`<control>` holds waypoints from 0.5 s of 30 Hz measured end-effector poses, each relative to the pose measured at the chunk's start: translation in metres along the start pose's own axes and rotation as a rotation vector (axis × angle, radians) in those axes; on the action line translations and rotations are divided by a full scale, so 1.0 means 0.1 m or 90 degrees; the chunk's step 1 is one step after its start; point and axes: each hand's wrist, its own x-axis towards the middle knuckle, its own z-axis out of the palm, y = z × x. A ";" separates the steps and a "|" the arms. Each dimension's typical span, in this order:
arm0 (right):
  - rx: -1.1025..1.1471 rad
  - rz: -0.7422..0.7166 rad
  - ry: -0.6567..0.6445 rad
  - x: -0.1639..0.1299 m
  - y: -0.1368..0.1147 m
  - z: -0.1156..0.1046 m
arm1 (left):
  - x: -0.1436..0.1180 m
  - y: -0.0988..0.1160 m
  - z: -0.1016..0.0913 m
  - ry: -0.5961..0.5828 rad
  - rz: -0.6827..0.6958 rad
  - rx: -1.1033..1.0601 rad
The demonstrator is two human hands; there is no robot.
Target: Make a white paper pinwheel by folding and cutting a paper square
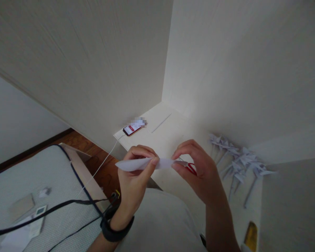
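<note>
A white sheet of paper [132,165], folded or curled into a narrow strip, is stretched level between my hands above the white tabletop [170,138]. My left hand [132,192] pinches it near the middle, thumb in front and fingers behind. At the strip's right end, my right hand [203,175] has thumb and index finger closed on the paper. Through the gap in that hand's curled fingers shows a pair of scissors [191,168] with red handles, partly hidden. Several white folded-paper pinwheels [237,157] on thin sticks lie right of my right hand.
A phone [133,126] with a white cable lies at the tabletop's left edge, near a thin white stick [161,123]. Panels enclose the back and right. A yellow object [251,235] is at lower right. On the left, a mattress [55,182] carries papers and a small device [38,220].
</note>
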 end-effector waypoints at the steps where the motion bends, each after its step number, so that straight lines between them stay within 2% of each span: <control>1: -0.002 -0.008 -0.004 0.02 -0.02 0.04 | 0.00 0.00 0.01 -0.005 0.004 0.000; 7: 0.007 0.008 -0.025 0.02 -0.01 0.07 | -0.04 0.01 0.03 -0.008 0.041 -0.020; 11: 0.046 0.047 -0.060 -0.06 0.11 -0.06 | -0.05 0.00 0.03 -0.009 0.056 -0.021; 13: 0.061 0.071 -0.045 -0.12 0.23 -0.19 | 0.00 0.00 0.00 0.027 0.041 -0.041; 15: 0.060 0.088 0.022 -0.17 0.35 -0.32 | 0.06 0.00 -0.03 0.118 0.038 -0.074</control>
